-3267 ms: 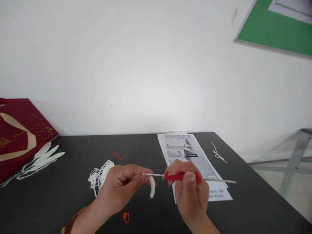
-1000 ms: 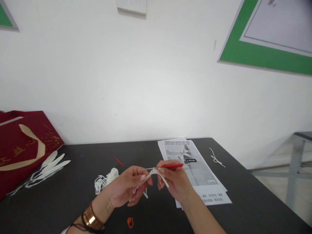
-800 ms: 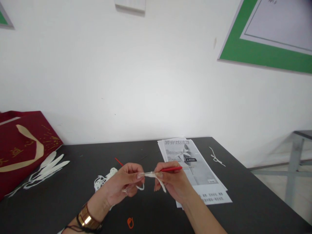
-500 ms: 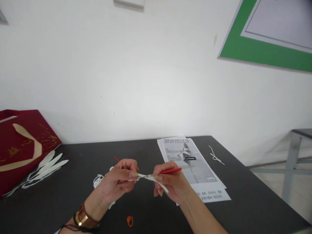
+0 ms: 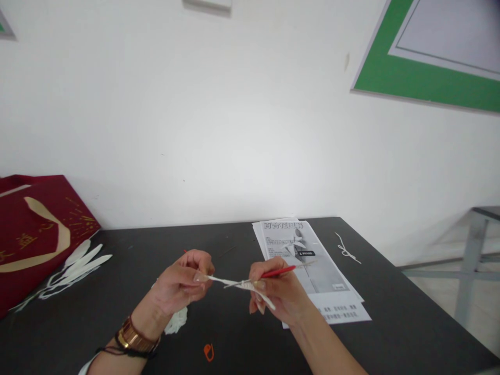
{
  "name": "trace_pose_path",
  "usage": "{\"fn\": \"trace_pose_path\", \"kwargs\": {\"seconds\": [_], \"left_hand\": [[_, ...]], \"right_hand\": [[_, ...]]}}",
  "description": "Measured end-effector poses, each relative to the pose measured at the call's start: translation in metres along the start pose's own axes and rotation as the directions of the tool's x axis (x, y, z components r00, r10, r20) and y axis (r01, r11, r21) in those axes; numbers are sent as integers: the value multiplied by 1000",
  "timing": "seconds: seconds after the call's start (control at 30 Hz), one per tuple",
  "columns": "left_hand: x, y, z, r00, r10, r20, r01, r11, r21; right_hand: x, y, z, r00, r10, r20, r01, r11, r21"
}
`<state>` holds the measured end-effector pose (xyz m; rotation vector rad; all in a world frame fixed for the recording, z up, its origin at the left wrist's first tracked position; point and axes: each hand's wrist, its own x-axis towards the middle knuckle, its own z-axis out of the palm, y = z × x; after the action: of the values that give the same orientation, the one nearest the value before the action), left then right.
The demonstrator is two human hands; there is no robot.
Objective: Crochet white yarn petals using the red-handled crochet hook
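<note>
— Where's the work sitting right now?

— I see a small white crocheted piece (image 5: pixel 250 286) held above the dark surface (image 5: pixel 97 317), pinned against the red-handled crochet hook (image 5: pixel 273 273) by my right hand (image 5: pixel 275 294). Those fingers are closed on hook and piece together. A white strand (image 5: pixel 214 280) runs taut from the piece across to my left hand (image 5: pixel 179 284), whose fingers are pinched narrow on its end.

— So which step is that?

— I'd judge it's tensioning the yarn mid-stitch: the strand is drawn straight between both sets of fingers, the hook's metal tip pointing toward the left ones.

— And the next move?

— Probably catching the strand with the hook tip, which needs the left pinch kept steady so the line doesn't slacken.

— Anything close by?

— Loose white yarn (image 5: pixel 175 323) lies just below the left fingers, an orange stitch marker (image 5: pixel 208 352) nearer me, printed pattern sheets (image 5: pixel 320 281) just beyond the right fingers, finished white petals (image 5: pixel 78 260) and a red bag (image 5: pixel 35 229) well off to the left.
</note>
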<state>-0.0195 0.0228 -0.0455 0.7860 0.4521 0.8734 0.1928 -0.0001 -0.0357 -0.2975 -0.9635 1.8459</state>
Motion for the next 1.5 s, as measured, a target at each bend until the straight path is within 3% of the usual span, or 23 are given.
{"fn": "trace_pose_path", "kwargs": {"seconds": [0.23,0.3,0.37,0.47,0.53,0.63,0.77,1.0,1.17,1.33,1.5], "left_hand": [[-6,28,-33,995,84,51,-88,993,79],[-8,36,-35,997,63,50,-70,987,148],[-9,37,-26,997,50,59,-62,971,230],[-5,25,3,969,4,246,-114,892,438],[0,11,22,949,-90,301,-78,861,503],[6,-7,37,987,-111,118,13,778,628],[6,-13,35,997,-78,-20,71,724,686],[4,-8,30,997,-68,-35,72,689,721],[6,-7,27,991,74,-115,35,677,736],[4,-3,30,969,199,-146,-17,642,766],[1,-5,26,921,297,-253,-14,674,739]], "right_hand": [[0,-7,-1,999,-39,-3,40,999,10],[0,-8,0,999,-29,-16,28,999,-44],[1,-8,1,999,4,-35,-8,993,-121],[2,-6,1,994,42,-100,-63,973,-222],[3,-4,0,989,67,-135,-103,955,-278],[4,-2,-2,984,111,-141,-155,925,-348],[3,-2,-4,981,111,-156,-167,895,-415],[3,-1,-1,974,137,-179,-202,883,-424],[6,1,1,957,157,-243,-231,922,-311],[6,3,2,934,203,-293,-310,869,-387],[4,-5,4,932,123,-340,-274,854,-443]]}}
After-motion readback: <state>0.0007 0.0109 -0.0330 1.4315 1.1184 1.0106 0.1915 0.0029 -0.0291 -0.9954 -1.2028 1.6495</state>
